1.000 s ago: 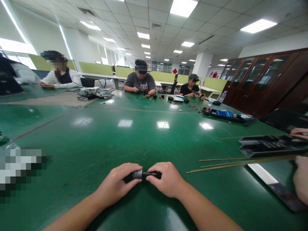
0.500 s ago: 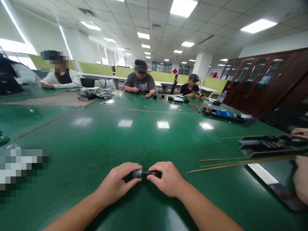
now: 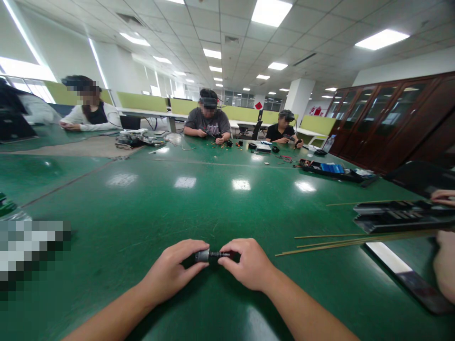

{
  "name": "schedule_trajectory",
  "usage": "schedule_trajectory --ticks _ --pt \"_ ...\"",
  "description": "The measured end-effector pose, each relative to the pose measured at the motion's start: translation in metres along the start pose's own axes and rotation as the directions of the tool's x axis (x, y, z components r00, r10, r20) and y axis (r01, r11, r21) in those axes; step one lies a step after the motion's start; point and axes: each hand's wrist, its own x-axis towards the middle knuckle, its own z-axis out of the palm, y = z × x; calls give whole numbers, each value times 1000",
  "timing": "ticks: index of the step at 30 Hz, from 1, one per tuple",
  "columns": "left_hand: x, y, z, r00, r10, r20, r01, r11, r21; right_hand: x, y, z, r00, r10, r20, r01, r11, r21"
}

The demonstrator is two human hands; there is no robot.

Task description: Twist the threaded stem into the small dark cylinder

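Note:
Low over the green table, my left hand [image 3: 174, 270] pinches a short grey cylinder [image 3: 202, 255] between thumb and fingers. My right hand [image 3: 250, 265] grips a thin dark ribbed rod [image 3: 215, 255] with light bands, its far end hidden inside my fingers. Rod and cylinder lie in one line and meet between my hands; whether they are joined I cannot tell. Their exact kind is too small to make out.
Thin yellowish rods [image 3: 320, 244], black channel-shaped parts [image 3: 394, 215] and a black-and-white flat bar [image 3: 401, 272] lie at right, near another person's hands. Across the green table [image 3: 199, 208], co-workers sit behind small parts and a tray [image 3: 334, 171].
Almost nothing differs. My right hand and the dark rod have shifted very slightly; both hands keep their hold.

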Motion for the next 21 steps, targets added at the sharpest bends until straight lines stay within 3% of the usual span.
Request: schedule_trajectory --ticks 21 --pt "-3 -6 1 1000 -6 -4 6 1000 31 0 -2 -2 1000 7 -4 -7 1000 1"
